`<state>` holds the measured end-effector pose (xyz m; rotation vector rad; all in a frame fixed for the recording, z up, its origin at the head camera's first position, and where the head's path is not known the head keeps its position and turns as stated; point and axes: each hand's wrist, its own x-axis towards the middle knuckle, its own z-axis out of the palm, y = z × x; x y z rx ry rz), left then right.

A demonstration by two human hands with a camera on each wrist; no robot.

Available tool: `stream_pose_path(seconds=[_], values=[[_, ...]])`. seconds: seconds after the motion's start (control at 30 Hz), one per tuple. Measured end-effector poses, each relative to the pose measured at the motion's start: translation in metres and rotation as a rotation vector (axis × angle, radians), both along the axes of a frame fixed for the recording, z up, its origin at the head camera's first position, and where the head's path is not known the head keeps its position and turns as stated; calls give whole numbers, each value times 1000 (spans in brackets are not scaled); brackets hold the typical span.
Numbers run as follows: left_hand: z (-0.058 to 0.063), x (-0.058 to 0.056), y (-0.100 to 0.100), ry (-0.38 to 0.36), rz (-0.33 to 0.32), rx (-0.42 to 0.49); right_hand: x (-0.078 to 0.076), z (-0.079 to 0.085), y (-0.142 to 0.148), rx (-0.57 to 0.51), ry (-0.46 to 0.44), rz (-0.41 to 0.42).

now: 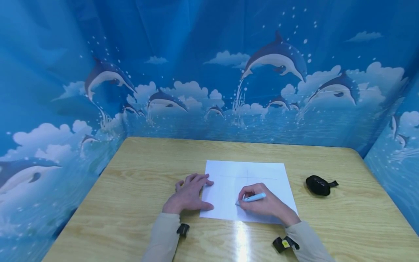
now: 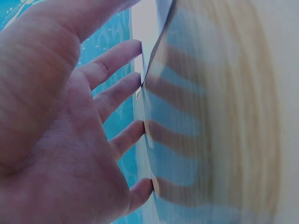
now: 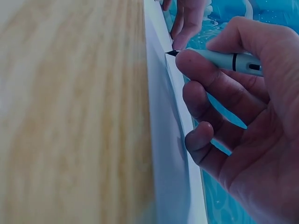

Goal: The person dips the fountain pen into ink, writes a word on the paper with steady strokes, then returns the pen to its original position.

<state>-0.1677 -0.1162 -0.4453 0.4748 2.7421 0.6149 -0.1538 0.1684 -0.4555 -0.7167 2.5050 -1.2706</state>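
A sheet of white paper (image 1: pixel 222 196) lies on the wooden table, with a long thin horizontal line and a short vertical one crossing it near the top. My right hand (image 1: pixel 262 203) pinches a light blue fountain pen (image 1: pixel 255 197) between thumb and fingers, its nib right at the paper in the lower middle. In the right wrist view the dark nib of the pen (image 3: pixel 224 61) points away from the curled fingers. My left hand (image 1: pixel 190 194) rests at the sheet's left edge, fingers spread and thumb apart. The left wrist view shows its fingertips (image 2: pixel 136 126) against the surface.
A small black oval object (image 1: pixel 318 185) with a short strap lies on the table right of the paper. Black wrist cameras (image 1: pixel 183 230) sit at both sleeves. Behind the table (image 1: pixel 147 160) hangs a blue curtain (image 1: pixel 203 43) printed with dolphins.
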Motion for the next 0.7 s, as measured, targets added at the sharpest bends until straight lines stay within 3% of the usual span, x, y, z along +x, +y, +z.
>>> stream_pose_path(seconds=[0.7], values=[[2,1,0,-8,-2,2,4,2,-8,-17,-39,62]])
